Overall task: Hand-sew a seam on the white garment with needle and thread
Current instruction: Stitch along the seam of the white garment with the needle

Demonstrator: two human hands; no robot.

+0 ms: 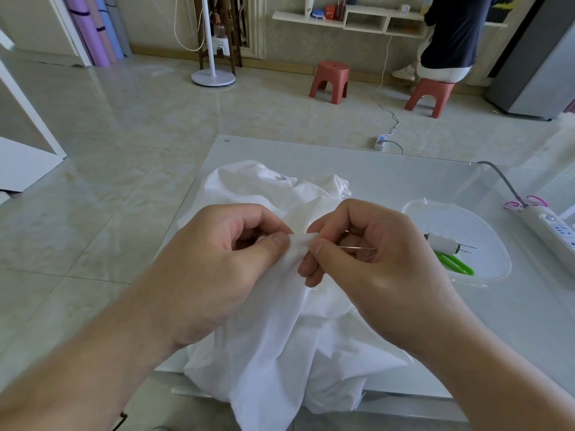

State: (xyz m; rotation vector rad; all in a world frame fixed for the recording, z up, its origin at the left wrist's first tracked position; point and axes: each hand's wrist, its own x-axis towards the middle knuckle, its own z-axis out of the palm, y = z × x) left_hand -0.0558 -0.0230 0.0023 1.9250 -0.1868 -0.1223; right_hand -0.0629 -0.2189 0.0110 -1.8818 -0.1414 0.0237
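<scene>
Between my two hands, a small fold of the thin, crumpled white cotton garment (273, 321) was held up off the pale glossy tabletop (404, 169). My left hand (217, 256) pinched that fold between thumb and curled forefinger. My right hand (370, 253) touched the same fold from the other side, its thumb and fingers curled in and pinching a slim silver sewing needle (354, 247) that lay level inside the hand, pointing at the cloth. I could not make out the thread.

The rest of the garment hung from my hands in loose folds, draping over the table's near edge. It looked light, limp and easily shifted, so I judged it needed gripping right beside the stitch line, kept taut.

Just beyond my right hand sat a clear plastic tray (485, 269) holding a white thread spool (441, 244) and green-handled scissors (455, 262).
</scene>
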